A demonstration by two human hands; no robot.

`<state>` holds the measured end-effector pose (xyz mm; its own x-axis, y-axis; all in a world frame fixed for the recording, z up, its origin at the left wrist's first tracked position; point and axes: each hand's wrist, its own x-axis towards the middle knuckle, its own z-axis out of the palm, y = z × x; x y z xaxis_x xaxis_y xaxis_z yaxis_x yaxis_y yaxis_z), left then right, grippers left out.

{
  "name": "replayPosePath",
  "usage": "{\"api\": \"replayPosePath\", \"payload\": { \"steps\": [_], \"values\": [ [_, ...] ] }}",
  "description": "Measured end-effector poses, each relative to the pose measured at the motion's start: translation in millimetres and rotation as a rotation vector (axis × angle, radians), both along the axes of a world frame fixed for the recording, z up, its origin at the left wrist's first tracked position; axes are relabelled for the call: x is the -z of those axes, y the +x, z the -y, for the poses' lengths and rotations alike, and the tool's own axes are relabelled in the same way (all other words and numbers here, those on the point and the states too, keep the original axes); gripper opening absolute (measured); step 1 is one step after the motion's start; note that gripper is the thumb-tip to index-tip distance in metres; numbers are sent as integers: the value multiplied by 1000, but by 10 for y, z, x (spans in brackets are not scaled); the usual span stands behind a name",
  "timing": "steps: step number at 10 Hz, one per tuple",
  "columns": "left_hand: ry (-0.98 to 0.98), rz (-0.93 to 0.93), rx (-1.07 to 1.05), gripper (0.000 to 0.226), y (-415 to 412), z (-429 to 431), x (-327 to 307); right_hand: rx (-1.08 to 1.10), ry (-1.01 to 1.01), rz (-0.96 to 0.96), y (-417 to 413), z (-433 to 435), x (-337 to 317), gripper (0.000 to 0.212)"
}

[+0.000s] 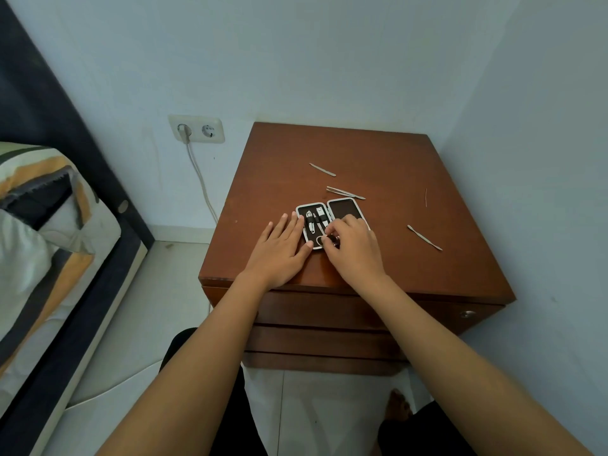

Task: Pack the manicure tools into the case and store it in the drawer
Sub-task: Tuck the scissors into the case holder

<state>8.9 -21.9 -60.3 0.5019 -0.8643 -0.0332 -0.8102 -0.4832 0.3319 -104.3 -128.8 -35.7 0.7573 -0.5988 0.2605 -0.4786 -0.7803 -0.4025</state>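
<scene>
An open manicure case (345,208) with a dark lining and white rim lies on the wooden nightstand (378,166); its left half holds clippers and other tools under straps. My left hand (281,248) rests flat against the case's left edge, fingers apart. My right hand (353,246) pinches the ring handles of small scissors (324,240) at the case's near end. Loose on the top lie tweezers (345,192), a thin metal pusher (322,169), a second metal tool (424,237) at the right and a thin pin (426,197).
Closed drawers (322,311) stack below the nightstand top, with a small round lock (467,313) at the right. A wall socket (197,129) with a plugged cable is on the left wall. A bed (42,232) stands at the left, a wall close at the right.
</scene>
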Motion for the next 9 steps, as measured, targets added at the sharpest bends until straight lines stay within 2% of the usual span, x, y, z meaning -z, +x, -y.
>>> {"api": "replayPosePath", "payload": {
  "steps": [2,7,8,9],
  "values": [
    [-3,2,2,61,-1,3,2,-185,-107,59,-242,-47,193,26],
    [-3,3,-2,61,-1,-1,3,-160,-217,34,-146,-12,201,29],
    [-8,4,-1,60,-4,6,-6,-186,-132,97,-156,25,206,27],
    [-24,10,-9,61,-10,0,-5,-156,149,260,-135,150,112,24]
  ]
}}
